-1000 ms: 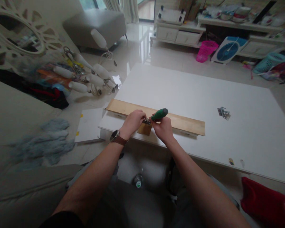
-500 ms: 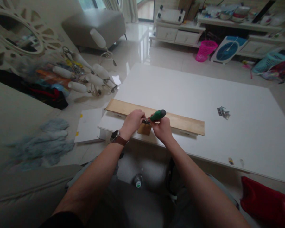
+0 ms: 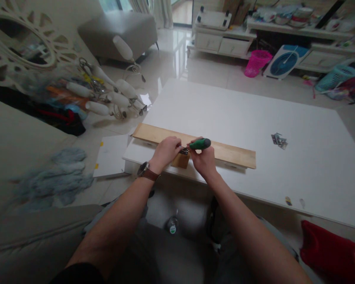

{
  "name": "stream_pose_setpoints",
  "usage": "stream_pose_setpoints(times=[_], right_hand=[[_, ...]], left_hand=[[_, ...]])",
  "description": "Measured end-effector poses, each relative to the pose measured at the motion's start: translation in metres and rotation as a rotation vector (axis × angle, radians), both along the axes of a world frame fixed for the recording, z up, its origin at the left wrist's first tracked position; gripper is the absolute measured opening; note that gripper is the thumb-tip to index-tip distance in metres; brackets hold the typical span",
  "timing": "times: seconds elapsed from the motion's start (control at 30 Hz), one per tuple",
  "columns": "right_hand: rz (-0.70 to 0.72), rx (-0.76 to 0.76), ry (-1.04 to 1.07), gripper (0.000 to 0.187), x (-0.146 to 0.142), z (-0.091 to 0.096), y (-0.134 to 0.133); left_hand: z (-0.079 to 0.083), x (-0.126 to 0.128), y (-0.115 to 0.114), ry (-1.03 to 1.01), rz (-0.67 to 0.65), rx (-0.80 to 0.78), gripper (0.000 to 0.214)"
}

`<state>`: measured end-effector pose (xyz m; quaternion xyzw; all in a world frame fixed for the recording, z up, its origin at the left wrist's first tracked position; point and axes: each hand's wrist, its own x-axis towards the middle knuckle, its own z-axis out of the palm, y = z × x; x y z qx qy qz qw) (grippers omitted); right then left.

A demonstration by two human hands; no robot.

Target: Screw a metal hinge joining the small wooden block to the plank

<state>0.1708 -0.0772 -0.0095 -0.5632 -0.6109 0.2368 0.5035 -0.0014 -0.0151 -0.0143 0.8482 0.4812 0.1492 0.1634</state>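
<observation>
My right hand (image 3: 204, 159) is closed around a green-handled screwdriver (image 3: 200, 144), its dark butt end pointing right. The fingers of my left hand (image 3: 167, 152) pinch a small dark metal bracket (image 3: 184, 151), close to where the screwdriver's tip would be; the tip itself is too small to make out. Both hands meet over a long pale wooden board (image 3: 233, 152), which lies along the near edge of the white tabletop (image 3: 254, 114). Just below the bracket, a short brown wood piece (image 3: 180, 161) sticks out from the board toward me.
Several metal brackets (image 3: 279, 140) lie in a pile to the right. Two small items, one a yellow-and-dark piece (image 3: 288, 200), rest near the front edge. A white box (image 3: 111, 156) stands left of the table, a red plastic object (image 3: 328, 246) at lower right, a bottle (image 3: 172, 225) below.
The screwdriver's handle has swung slightly right and down, lying flatter, and my right hand has shifted a little right with it. My left hand stays in place at the bracket.
</observation>
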Motion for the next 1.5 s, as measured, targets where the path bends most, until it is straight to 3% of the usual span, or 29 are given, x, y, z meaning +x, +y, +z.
stream_pose_setpoints(times=[0.33, 0.57, 0.87, 0.97, 1.1, 1.27, 1.37, 1.5], right_hand=[[0.005, -0.017, -0.012, 0.011, -0.004, 0.001, -0.002], [0.038, -0.065, -0.005, 0.007, -0.002, 0.005, -0.004], [-0.072, 0.011, -0.015, 0.007, 0.001, 0.010, 0.000], [-0.110, -0.039, 0.076, 0.011, 0.005, 0.009, 0.003], [-0.219, -0.153, 0.039, 0.010, 0.009, 0.008, 0.008], [-0.182, -0.304, -0.020, 0.010, 0.009, 0.006, 0.008], [-0.112, -0.395, -0.196, 0.015, 0.006, 0.003, 0.002], [0.082, -0.468, -0.488, 0.022, 0.004, -0.001, -0.010]], left_hand=[[0.001, -0.006, 0.004, -0.003, -0.096, -0.039, 0.020], [0.007, -0.005, 0.001, 0.043, -0.072, -0.052, 0.019], [0.005, -0.002, -0.001, 0.068, -0.014, -0.031, 0.012], [0.007, -0.001, -0.003, 0.097, -0.003, -0.020, 0.012], [0.010, 0.002, -0.006, 0.131, 0.051, -0.006, 0.016], [0.010, 0.007, -0.010, 0.160, 0.083, -0.014, 0.016], [0.009, 0.008, -0.012, 0.154, 0.076, -0.020, 0.015], [0.012, 0.004, -0.016, 0.182, 0.059, -0.038, 0.014]])
